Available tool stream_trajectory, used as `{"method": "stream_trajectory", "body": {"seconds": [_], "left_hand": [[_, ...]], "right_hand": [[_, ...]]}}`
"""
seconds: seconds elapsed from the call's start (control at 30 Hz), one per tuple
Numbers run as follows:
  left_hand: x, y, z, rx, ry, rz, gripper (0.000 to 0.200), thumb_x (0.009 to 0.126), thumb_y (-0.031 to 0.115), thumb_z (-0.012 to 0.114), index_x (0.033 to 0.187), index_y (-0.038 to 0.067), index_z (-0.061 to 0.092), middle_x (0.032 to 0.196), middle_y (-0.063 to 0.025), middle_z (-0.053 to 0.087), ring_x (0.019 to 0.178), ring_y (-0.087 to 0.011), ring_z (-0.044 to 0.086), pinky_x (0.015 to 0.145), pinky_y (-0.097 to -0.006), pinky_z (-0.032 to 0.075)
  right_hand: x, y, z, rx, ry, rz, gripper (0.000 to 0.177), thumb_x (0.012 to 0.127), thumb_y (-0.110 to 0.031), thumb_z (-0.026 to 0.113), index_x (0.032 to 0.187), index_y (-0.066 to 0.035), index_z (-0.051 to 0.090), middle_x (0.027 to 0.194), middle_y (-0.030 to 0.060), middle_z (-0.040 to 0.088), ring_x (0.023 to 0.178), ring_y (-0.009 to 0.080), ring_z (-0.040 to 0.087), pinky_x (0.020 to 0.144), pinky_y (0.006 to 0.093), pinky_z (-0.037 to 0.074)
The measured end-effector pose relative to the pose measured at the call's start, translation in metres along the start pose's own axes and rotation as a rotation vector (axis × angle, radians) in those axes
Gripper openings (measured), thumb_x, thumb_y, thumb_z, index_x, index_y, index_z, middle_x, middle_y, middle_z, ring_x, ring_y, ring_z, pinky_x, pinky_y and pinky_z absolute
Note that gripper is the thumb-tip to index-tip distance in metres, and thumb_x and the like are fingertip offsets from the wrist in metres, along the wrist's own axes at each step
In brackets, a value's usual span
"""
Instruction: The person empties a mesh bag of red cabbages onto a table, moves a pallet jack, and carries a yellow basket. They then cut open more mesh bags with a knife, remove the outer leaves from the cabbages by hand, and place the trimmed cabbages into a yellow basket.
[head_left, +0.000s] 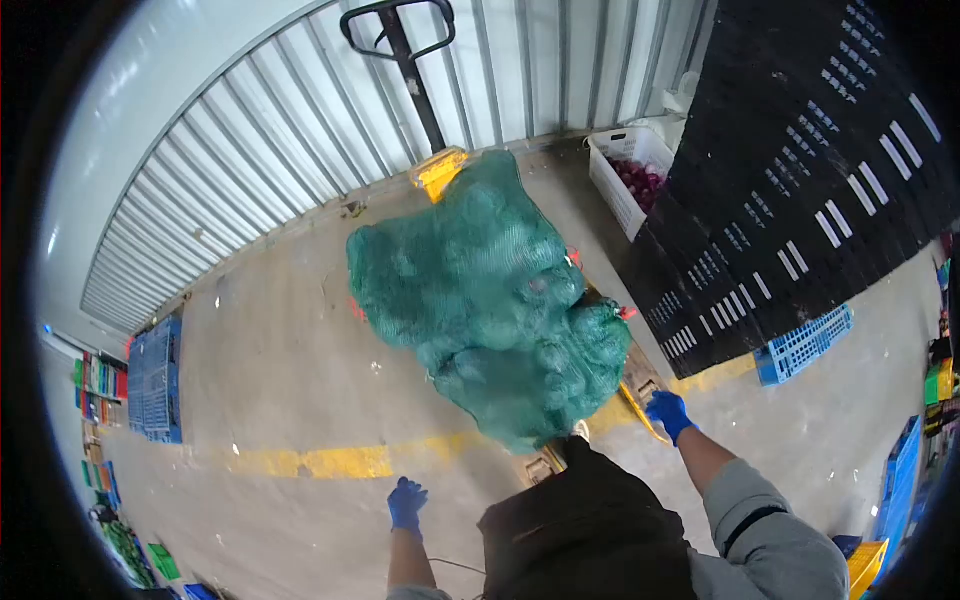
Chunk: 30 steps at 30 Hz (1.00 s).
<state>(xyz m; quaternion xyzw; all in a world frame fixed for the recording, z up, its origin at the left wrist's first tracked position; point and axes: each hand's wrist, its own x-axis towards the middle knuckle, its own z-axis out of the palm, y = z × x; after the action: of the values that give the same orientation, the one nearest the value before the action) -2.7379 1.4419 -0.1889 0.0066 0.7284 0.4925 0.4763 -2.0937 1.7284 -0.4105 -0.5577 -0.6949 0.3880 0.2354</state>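
Several green mesh sacks (470,270), bulging with round contents I cannot name for certain, lie piled in front of me. Under them shows a pallet jack, with its yellow body (438,176) at the far end and its black handle (412,60) upright. My left hand (407,505), in a blue glove, hangs left of my body over the floor, fingers loosely bent and nothing in them. My right hand (668,412), gloved likewise, is held out beside the near yellow fork tip (643,415), right of the sacks. It appears to hold nothing; contact with the fork cannot be made out.
A white crate (622,195) of dark red produce stands by the corrugated wall (300,105). Black panels with white lettering (800,190) rise at right, with a blue plastic pallet (808,342) beneath. Another blue pallet (157,380) stands at left. A yellow line (345,462) crosses the floor.
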Motion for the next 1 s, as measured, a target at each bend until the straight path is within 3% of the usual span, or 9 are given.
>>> {"method": "stream_trajectory", "body": {"seconds": [0.1,0.23,0.4,0.5,0.57,0.6,0.63,0.8,1.0], "left_hand": [[0.05,0.025,-0.002,-0.214,0.088,-0.257,0.052,0.08,0.047,0.059,0.108,0.005,0.048,0.105,-0.0183,0.057,0.089,-0.0338,0.059,0.066,-0.044,0.05],[0.1,0.093,0.021,-0.34,0.115,-0.104,0.078,0.077,0.06,0.053,0.13,0.006,0.031,0.131,-0.0248,0.037,0.108,-0.0428,0.048,0.086,-0.049,0.041],[0.233,0.195,0.054,-0.299,0.04,-0.025,0.087,0.079,0.06,0.051,0.136,0.002,0.021,0.133,-0.0241,0.035,0.111,-0.0381,0.047,0.089,-0.0449,0.041],[0.351,0.256,0.085,-0.24,0.082,-0.105,0.082,0.081,0.059,0.048,0.135,0.001,0.026,0.132,-0.0195,0.039,0.113,-0.0336,0.046,0.092,-0.0453,0.038],[0.419,0.286,0.115,-0.146,0.256,-0.1,0.076,0.082,0.06,0.042,0.132,0.004,0.034,0.129,-0.0135,0.044,0.113,-0.0289,0.046,0.093,-0.0469,0.036],[0.45,0.285,0.116,-0.304,-0.147,0.007,0.069,0.083,0.061,0.038,0.128,0.009,0.043,0.126,-0.0096,0.047,0.111,-0.0267,0.048,0.095,-0.0475,0.033],[0.47,0.286,0.121,-0.281,0.014,-0.168,0.066,0.084,0.06,0.037,0.126,0.011,0.046,0.124,-0.0104,0.049,0.11,-0.0288,0.047,0.095,-0.0465,0.034],[0.503,0.298,0.131,-0.414,-0.28,-0.211,0.06,0.086,0.052,0.039,0.129,0.01,0.043,0.127,-0.011,0.047,0.114,-0.03,0.045,0.095,-0.0448,0.037],[0.519,0.294,0.124,-0.428,-0.381,-0.238,0.052,0.09,0.044,0.039,0.124,0.006,0.047,0.124,-0.0124,0.05,0.111,-0.0322,0.046,0.097,-0.0456,0.036]], "right_hand": [[0.114,-0.153,-0.014,-0.011,0.101,0.288,0.023,0.077,-0.028,0.059,0.089,-0.01,0.065,0.085,0.0105,0.065,0.071,0.0266,0.062,0.062,0.0381,0.05],[0.242,-0.239,-0.005,1.086,0.217,0.462,0.019,0.086,-0.013,0.052,0.098,-0.002,0.06,0.074,0.0098,0.061,0.056,0.02,0.058,0.049,0.0302,0.046],[0.343,-0.299,0.014,0.596,0.101,0.231,0.04,0.087,-0.028,0.045,0.117,-0.002,0.051,0.089,0.014,0.062,0.069,0.0239,0.06,0.061,0.0339,0.049],[0.35,-0.308,0.017,0.826,0.259,0.352,0.033,0.082,-0.01,0.056,0.114,-0.003,0.054,0.088,0.0122,0.064,0.071,0.0195,0.062,0.065,0.029,0.05],[0.335,-0.203,0.025,0.202,0.194,0.267,0.036,0.08,-0.008,0.059,0.115,-0.003,0.052,0.084,0.012,0.063,0.067,0.019,0.061,0.06,0.0286,0.05],[0.329,-0.153,0.031,-0.097,0.19,0.229,0.038,0.078,-0.007,0.061,0.115,-0.003,0.051,0.082,0.0119,0.063,0.065,0.0188,0.061,0.058,0.0284,0.05],[0.328,-0.276,0.033,0.174,0.313,0.593,0.036,0.077,-0.007,0.064,0.111,-0.003,0.055,0.081,0.0105,0.063,0.066,0.0174,0.06,0.058,0.029,0.049],[0.416,-0.407,0.098,0.002,0.467,0.528,0.026,0.08,-0.011,0.059,0.104,-0.002,0.06,0.091,0.0084,0.064,0.079,0.0185,0.061,0.072,0.0289,0.048],[0.51,-0.408,0.121,-0.607,0.512,0.494,0.029,0.08,-0.016,0.053,0.107,-0.005,0.059,0.099,0.0165,0.062,0.089,0.0344,0.06,0.079,0.0401,0.047]]}}
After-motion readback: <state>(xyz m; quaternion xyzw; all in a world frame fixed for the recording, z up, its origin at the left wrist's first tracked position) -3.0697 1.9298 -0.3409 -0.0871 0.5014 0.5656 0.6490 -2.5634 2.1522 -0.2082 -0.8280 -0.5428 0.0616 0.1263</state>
